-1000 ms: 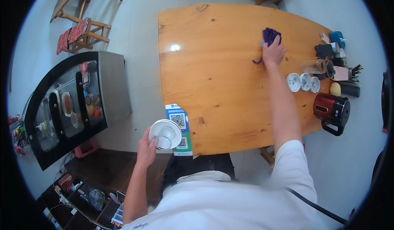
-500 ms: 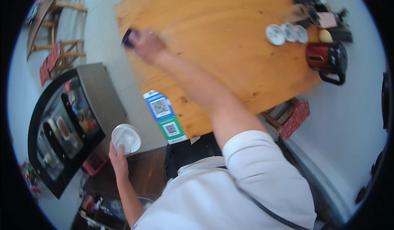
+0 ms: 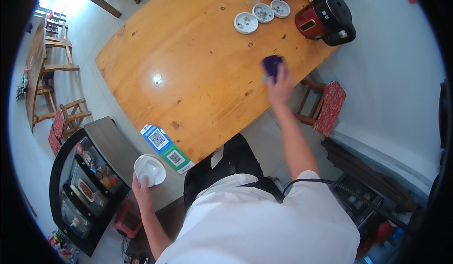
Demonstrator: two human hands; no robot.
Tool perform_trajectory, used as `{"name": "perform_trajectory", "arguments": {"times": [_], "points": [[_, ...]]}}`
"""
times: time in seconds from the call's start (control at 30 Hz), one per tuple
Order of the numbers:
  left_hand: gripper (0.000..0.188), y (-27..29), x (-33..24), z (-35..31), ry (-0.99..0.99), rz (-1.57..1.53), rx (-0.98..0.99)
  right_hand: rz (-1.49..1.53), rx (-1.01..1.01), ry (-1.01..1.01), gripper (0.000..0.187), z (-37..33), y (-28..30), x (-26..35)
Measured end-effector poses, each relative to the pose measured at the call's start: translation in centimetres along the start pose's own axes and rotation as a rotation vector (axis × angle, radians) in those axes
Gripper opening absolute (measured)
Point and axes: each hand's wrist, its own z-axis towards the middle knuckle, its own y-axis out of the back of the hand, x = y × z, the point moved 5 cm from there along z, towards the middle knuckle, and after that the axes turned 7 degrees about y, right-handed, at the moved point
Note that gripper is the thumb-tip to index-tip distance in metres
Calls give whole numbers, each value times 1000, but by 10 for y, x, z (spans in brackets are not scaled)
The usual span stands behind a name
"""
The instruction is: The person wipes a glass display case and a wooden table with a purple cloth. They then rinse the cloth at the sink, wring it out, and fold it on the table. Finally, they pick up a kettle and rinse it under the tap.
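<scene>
Our right hand (image 3: 280,87) pressing a purple cloth (image 3: 272,64) on the wooden counter (image 3: 198,66), our left hand (image 3: 140,186) gripping an empty white bowl (image 3: 150,169), three ash-flecked white dishes (image 3: 247,22) near a red kettle (image 3: 323,19)

- Cloth (image 3: 272,65): purple, plain.
- Counter (image 3: 198,66): orange-brown wood, visible grain, dark knots.
- Kettle (image 3: 324,18): red body, black lid and handle.
- Bowl (image 3: 150,169): white.
- Chair cushion (image 3: 330,107): red, small floral pattern.
- Signs (image 3: 166,148): one blue, one green.
</scene>
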Motion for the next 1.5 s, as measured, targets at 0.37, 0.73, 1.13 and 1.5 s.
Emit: {"name": "perform_trajectory", "arguments": {"times": [0.37,0.73,1.13,1.5], "points": [[37,34,-26,25,-168,142,140,346,178,99,64,-93,-2,179],[37,67,-3,33,-173,223,242,588,85,368,55,-165,48,160],[40,99,12,-2,-107,220,78,430,-14,48,28,-38,-72,258],[37,82,32,-3,-140,159,169,776,392,773,58,-172,21,261]]}}
